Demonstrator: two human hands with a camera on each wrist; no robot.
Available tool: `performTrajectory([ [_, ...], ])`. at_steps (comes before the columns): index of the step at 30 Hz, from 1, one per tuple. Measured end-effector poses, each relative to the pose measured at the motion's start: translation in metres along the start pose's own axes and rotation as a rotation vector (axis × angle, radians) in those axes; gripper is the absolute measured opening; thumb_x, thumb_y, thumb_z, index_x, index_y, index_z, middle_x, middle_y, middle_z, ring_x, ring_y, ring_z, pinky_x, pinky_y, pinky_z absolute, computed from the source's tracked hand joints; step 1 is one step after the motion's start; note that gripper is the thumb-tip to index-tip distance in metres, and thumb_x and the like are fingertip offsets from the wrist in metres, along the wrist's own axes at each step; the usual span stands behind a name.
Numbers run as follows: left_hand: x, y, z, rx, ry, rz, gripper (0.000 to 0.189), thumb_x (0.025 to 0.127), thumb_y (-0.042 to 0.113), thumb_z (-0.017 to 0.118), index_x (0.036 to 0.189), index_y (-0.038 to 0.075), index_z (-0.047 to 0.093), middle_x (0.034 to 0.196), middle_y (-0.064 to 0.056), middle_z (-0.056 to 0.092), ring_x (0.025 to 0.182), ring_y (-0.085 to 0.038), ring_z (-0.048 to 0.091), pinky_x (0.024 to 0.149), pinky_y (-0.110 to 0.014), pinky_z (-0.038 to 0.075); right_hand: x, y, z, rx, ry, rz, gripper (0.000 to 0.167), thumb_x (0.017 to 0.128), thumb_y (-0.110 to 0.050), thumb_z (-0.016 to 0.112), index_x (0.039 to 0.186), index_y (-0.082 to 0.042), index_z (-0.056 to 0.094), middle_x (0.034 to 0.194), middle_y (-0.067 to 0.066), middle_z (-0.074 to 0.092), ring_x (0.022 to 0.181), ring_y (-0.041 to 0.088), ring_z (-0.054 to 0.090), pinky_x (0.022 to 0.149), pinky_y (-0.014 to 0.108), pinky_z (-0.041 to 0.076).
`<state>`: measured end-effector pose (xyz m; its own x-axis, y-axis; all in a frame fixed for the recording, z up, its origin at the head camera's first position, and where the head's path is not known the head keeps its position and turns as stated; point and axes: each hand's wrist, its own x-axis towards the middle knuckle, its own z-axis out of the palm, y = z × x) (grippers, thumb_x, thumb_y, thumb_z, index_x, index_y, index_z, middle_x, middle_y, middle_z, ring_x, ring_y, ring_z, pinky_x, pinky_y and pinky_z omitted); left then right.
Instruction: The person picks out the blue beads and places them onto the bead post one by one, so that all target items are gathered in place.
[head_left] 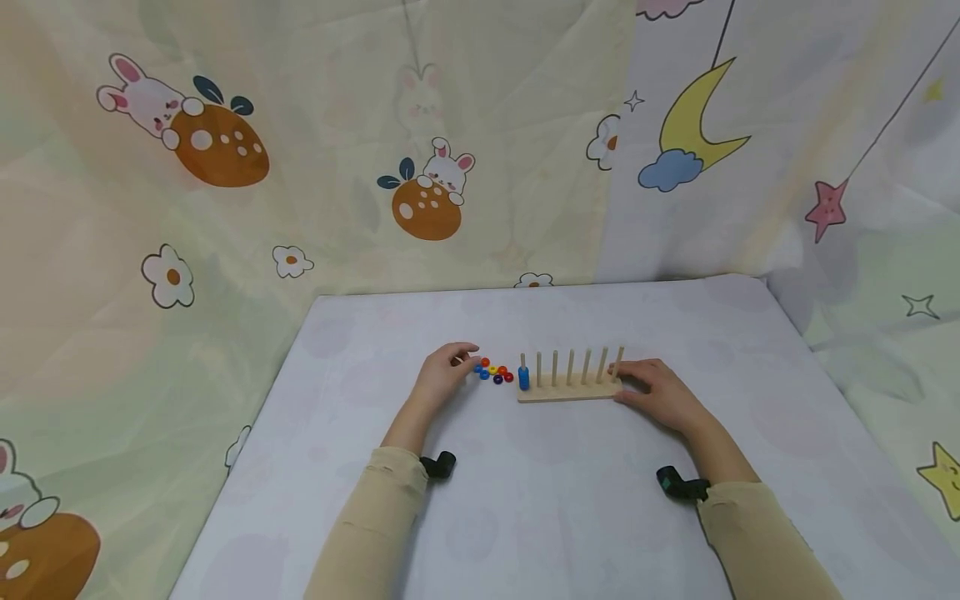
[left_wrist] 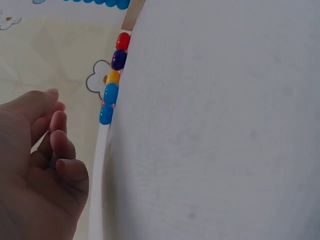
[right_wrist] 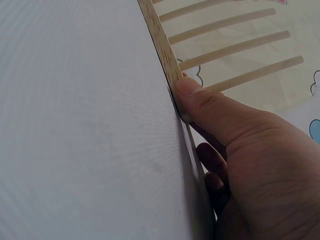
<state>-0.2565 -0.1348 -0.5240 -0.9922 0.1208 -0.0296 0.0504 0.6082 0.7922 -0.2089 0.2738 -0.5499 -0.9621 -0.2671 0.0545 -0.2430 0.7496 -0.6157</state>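
A wooden peg board stands on the table, its several upright pegs in a row. Blue beads are stacked on its leftmost peg. My right hand grips the board's right end, with the thumb on the front edge and the fingers behind. Left of the board lies a small cluster of red, blue, yellow and dark purple beads. At that cluster's left side is my left hand, fingers loosely bent, thumb and forefinger apart. No bead shows between the fingers.
A pale cloth covers the table. Behind it hangs a patterned curtain with printed rabbits, flowers and a moon. Each wrist wears a small black camera, one on the left and one on the right.
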Motion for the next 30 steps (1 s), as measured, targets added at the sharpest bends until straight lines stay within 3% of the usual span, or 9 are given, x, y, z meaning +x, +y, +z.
performTrajectory([
  [7, 0.003, -0.011, -0.002, 0.062, -0.038, -0.012, 0.026, 0.095, 0.035, 0.065, 0.118, 0.023, 0.069, 0.105, 0.003, 0.064, 0.095, -0.018, 0.058, 0.077, -0.030, 0.052, 0.001, 0.000, 0.000, 0.004, 0.001, -0.005, 0.055, 0.089, -0.043, 0.071, 0.136, -0.019, 0.059, 0.137, 0.011, 0.056, 0.128, 0.035, 0.044, 0.106, 0.061, 0.033],
  [17, 0.008, -0.014, 0.000, 0.161, -0.091, 0.004, 0.028, 0.094, 0.033, 0.068, 0.118, 0.020, 0.070, 0.111, -0.001, 0.067, 0.104, -0.022, 0.061, 0.095, -0.043, 0.050, 0.001, 0.001, 0.002, -0.009, 0.003, 0.000, 0.054, 0.090, -0.041, 0.071, 0.137, -0.019, 0.058, 0.137, 0.011, 0.055, 0.129, 0.034, 0.043, 0.107, 0.060, 0.033],
  [30, 0.010, -0.012, 0.003, 0.232, -0.082, 0.028, 0.025, 0.094, 0.030, 0.068, 0.117, 0.019, 0.070, 0.104, 0.001, 0.065, 0.096, -0.019, 0.059, 0.090, -0.040, 0.050, 0.001, 0.003, 0.001, -0.004, 0.003, -0.005, 0.057, 0.089, -0.046, 0.070, 0.137, -0.018, 0.058, 0.138, 0.013, 0.054, 0.129, 0.036, 0.044, 0.106, 0.061, 0.033],
])
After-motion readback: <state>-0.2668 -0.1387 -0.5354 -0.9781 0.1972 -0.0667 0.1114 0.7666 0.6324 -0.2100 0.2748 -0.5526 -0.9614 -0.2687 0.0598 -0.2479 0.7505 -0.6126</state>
